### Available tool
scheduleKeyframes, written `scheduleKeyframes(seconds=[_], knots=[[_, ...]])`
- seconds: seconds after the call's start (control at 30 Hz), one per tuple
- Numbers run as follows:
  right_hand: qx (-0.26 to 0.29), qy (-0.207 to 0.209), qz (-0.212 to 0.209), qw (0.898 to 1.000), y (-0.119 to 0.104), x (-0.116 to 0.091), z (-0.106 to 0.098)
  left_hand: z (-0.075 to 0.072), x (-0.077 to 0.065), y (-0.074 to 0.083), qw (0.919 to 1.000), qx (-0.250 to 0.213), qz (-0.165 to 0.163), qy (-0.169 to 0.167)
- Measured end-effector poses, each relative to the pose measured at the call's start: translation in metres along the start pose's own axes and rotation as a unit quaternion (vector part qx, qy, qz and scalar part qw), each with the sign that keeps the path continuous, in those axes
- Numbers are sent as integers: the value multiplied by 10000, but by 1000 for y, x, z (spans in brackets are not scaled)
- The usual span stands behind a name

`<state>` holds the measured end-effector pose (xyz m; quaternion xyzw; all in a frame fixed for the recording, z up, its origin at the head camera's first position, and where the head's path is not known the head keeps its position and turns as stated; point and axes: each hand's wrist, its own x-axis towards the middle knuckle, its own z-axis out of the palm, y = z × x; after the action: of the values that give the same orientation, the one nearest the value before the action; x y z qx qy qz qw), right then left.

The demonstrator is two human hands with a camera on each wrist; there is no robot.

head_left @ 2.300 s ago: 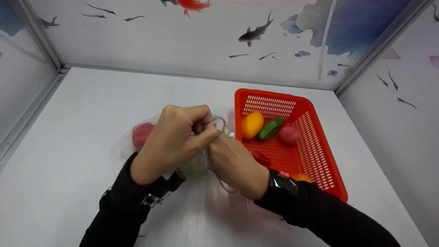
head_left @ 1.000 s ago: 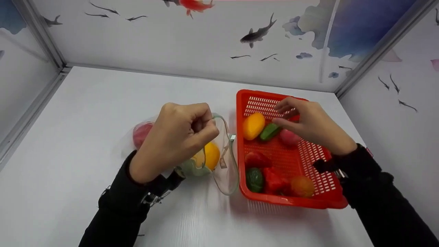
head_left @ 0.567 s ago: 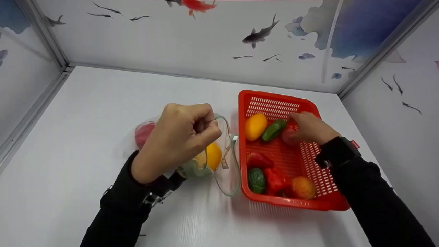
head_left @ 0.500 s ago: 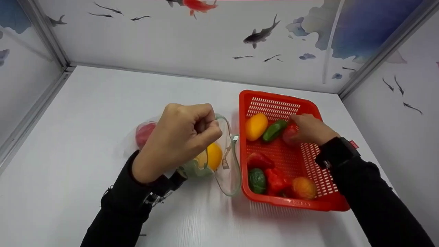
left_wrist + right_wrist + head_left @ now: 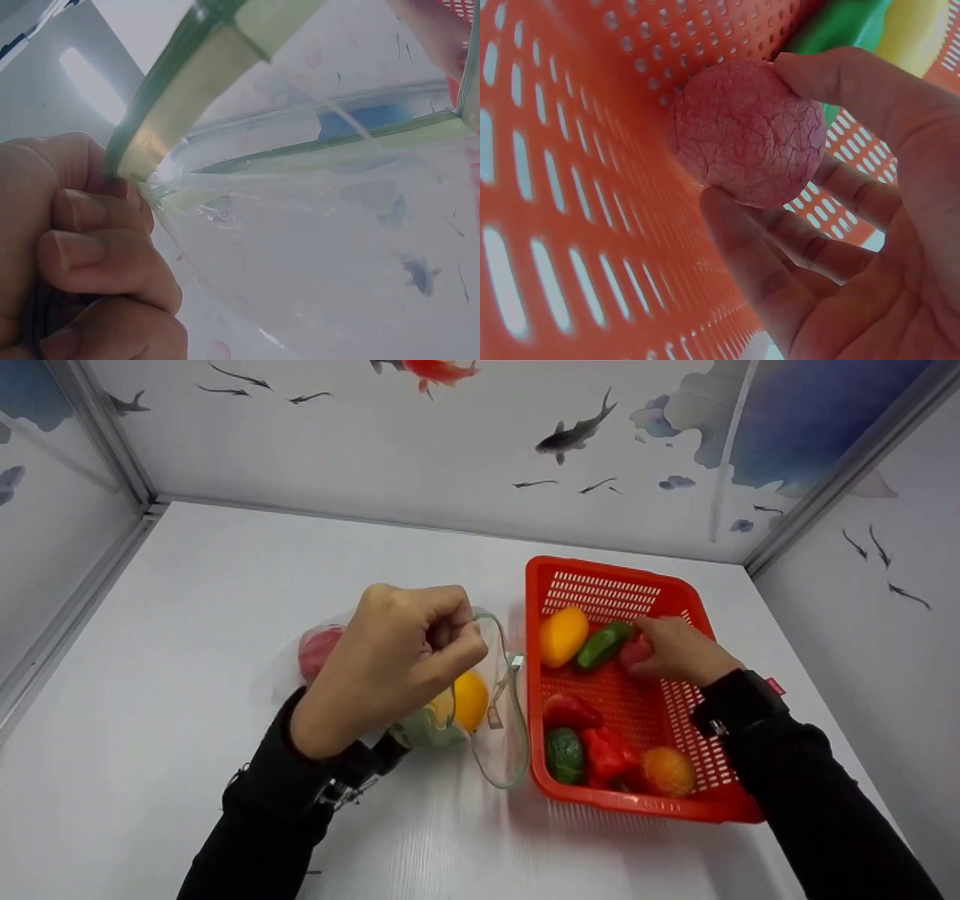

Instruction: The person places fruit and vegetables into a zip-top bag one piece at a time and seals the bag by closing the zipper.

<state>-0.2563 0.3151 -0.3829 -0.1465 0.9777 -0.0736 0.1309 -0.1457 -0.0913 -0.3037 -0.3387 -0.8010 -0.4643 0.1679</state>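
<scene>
**Student:** Behind the white bench [image 5: 247,555], a pale wall [image 5: 450,450] painted with fish spans the top of the head view. What has just changed?

**Tutor:** Your right hand [image 5: 679,649] has moved from the mouth of the clear bag [image 5: 214,67], at the centre of the frame, into the red basket [image 5: 534,682] at right. Note, in the right wrist view, your thumb and fingers placed around the pink ball [image 5: 746,135].

**Student:** And my left hand [image 5: 390,667]?

**Tutor:** Unchanged at frame centre: its curled fingers pinch the bag's green-edged rim.

**Student:** Where exactly is the ball?

**Tutor:** In the upper part of the basket, right of the green cucumber [image 5: 604,645] and the yellow fruit [image 5: 564,637]. Whether it touches the basket's side cannot be told.

**Student:** What does this signify?

**Tutor:** Judged from these views, your grasp is made but the lift is not; one hand alone now supports the bag's rim.
</scene>
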Motion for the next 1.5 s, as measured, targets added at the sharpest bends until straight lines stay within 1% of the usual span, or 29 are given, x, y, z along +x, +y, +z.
scheduleKeyframes(seconds=[0.17, 0.3, 0.43, 0.53, 0.63, 0.7, 0.8, 1.0, 1.13, 1.3, 1.4, 1.5], knots=[[355, 244, -31, 9991, 3, -7, -4, 0, 0, 0, 10000, 39, 78, 33], [682, 495, -56, 9964, 0, -19, -12, 1, 1, 0, 10000, 28, 63, 30], [1098, 711, 16, 9914, -13, -36, -21, 1, 1, 1, 10000, 26, 47, 27], [1319, 960, -59, 9866, -28, -49, -27, 1, 1, 1, 10000, 15, 39, 28], [1499, 1310, -310, 9795, -47, -62, -31, 0, 1, 1, 10000, 17, 38, 28], [1671, 1553, -566, 9720, -62, -69, -32, 0, 1, 1, 10000, 18, 28, 30], [1953, 1801, -935, 9595, -87, -80, -32, 0, 1, 0, 10000, 9, 18, 27], [2576, 1896, -1558, 9346, -135, -99, -29, 0, 1, 0, 10000, -22, 7, 39], [2667, 1925, -2074, 9213, -160, -104, -24, 0, 1, 0, 10000, -11, 37, 16], [2641, 1841, -2612, 9100, -185, -99, -14, 1, 1, 0, 10000, -19, 66, 21], [2576, 1805, -2759, 9083, -198, -91, -8, 1, 1, 1, 10000, -27, 66, 42], [2427, 1878, -2765, 9107, -209, -85, -1, 1, 1, 1, 10000, -48, 55, 32]])
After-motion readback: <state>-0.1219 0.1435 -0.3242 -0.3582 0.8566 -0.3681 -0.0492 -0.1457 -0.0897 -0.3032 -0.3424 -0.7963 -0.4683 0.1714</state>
